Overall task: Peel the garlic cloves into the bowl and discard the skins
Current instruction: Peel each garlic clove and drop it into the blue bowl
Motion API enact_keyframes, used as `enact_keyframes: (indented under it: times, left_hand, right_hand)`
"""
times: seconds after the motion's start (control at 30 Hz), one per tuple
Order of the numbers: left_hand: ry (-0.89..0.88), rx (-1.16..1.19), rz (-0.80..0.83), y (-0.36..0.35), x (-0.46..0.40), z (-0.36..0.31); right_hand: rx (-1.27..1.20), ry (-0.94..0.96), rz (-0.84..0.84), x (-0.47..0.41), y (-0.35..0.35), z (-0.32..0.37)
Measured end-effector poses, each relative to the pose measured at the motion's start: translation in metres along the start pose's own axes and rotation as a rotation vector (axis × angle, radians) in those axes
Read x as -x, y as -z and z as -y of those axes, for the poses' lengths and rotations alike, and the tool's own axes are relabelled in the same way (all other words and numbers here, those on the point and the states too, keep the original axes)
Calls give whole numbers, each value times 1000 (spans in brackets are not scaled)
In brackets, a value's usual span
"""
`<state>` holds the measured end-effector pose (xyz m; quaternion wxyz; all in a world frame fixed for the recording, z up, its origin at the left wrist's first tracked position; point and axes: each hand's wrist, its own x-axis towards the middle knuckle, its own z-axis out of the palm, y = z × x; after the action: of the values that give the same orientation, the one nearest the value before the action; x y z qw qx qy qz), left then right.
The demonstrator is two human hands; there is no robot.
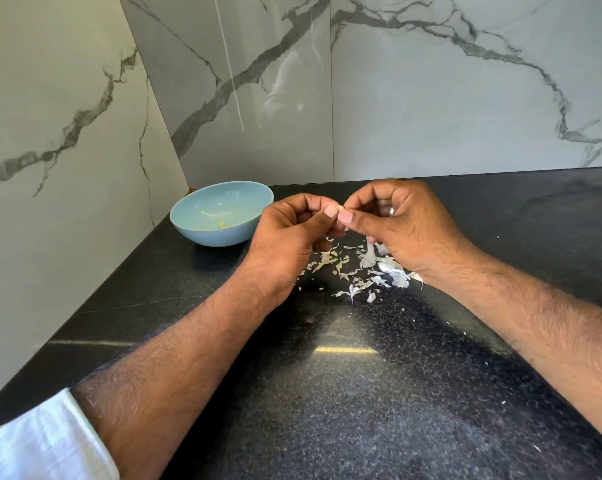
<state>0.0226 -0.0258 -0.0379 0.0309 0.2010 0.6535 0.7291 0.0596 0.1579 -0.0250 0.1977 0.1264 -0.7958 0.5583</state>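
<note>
Garlic clove (pixel 341 210), small and pale, sits pinched between the fingertips of the left hand (pixel 289 233) and right hand (pixel 400 223), raised over scattered white papery skins (pixel 365 271) on the black speckled counter (pixel 361 393). Left of both hands stands a light-blue ceramic bowl (pixel 202 233).

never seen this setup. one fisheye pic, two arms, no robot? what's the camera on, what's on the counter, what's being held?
No robot here: a person works with two bare hands. The single picture comes from a wide-angle camera worn on the person's head, looking forward and down, so the arms reach in from the bottom edge.

The surface is a black speckled stone countertop in a corner of grey-veined marble wall tiles. On it stands a light blue round bowl, holding only a tiny yellowish bit. Scattered white papery garlic skins lie beneath the hands.

The left hand and right hand meet fingertip to fingertip, pinching a small pale garlic clove, mostly hidden. The right hand wears a ring.
</note>
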Motion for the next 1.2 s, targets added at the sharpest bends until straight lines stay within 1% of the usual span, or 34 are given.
enact_keyframes:
  times: [0.1, 0.17, 0.3, 0.37, 0.47, 0.57, 0.63, 0.7, 0.8, 0.9, 1.0, 1.07, 1.2]
  left_hand:
    - [42, -7, -37, 3, 0, -2]
    - [62, -58, -62, 4, -1, -2]
    - [61, -198, -43, 4, -1, -3]
    - [-23, -365, -24, 8, -2, -3]
    - [-174, -617, -28, 17, -3, -7]
    - [-234, -682, -76, 24, -4, -15]
    - [-261, -722, -113, 32, -6, -20]
    - [-267, -758, -140, 40, -8, -24]
    - [-285, -809, -182, 53, -11, -30]
    - [-316, -840, -266, 71, -16, -36]
    - [-314, -836, -405, 100, -24, -40]
    - [-289, -820, -504, 122, -28, -42]
    - [-220, -758, -681, 152, -33, -42]
  right_hand:
    - [-110, -12, -47, 0, 1, 2]
    - [-164, -19, -62, -2, 3, 2]
    - [-294, -49, -50, -4, 6, 1]
    - [-264, -84, -58, -6, 8, -2]
    - [-143, -144, -87, -10, 10, -8]
    - [-94, -196, 16, -8, 9, -11]
    - [-45, -180, 61, -5, 8, -8]
    - [12, -140, 53, -4, 7, -5]
    - [-1, -156, 36, -4, 6, -4]
    - [-33, -164, 44, -6, 4, 6]
    - [-42, -154, 38, -21, -10, 24]
    - [28, -127, 45, -41, -30, 36]
    - [275, -39, 107, -88, -79, 46]
